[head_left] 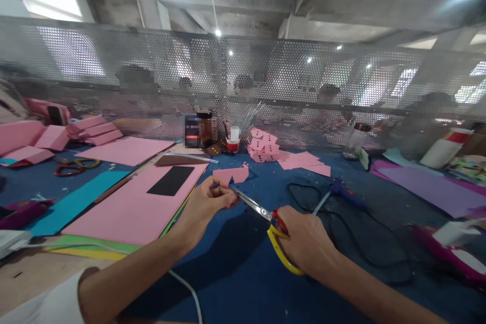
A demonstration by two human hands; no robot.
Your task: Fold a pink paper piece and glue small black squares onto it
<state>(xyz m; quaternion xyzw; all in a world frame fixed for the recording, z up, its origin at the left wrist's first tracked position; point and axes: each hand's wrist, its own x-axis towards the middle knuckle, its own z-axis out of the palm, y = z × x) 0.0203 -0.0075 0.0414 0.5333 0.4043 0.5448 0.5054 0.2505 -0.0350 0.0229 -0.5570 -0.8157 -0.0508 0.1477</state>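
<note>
My right hand (306, 238) is wrapped round the red and yellow handles of a pair of scissors (261, 211), whose blades point up and left. My left hand (208, 202) is pinched at the blade tips, on a small piece of pink paper (237, 174) with a notched lower edge. The scissor tips reach the paper by my left fingers, which partly hide it. Whether the blades are cutting into it I cannot tell. Behind the paper stands a stack of folded pink pieces with black dots (264, 146), and flat pink scraps (304, 162) lie beside it.
A blue glue gun (345, 195) with a looping black cord lies right. Pink sheets (125, 207) with a black rectangle (170, 180) lie left, by a blue-green strip (83, 200). A red-and-white cup (233, 144) and jar (355, 142) stand near the perforated metal screen (281, 71). People sit beyond.
</note>
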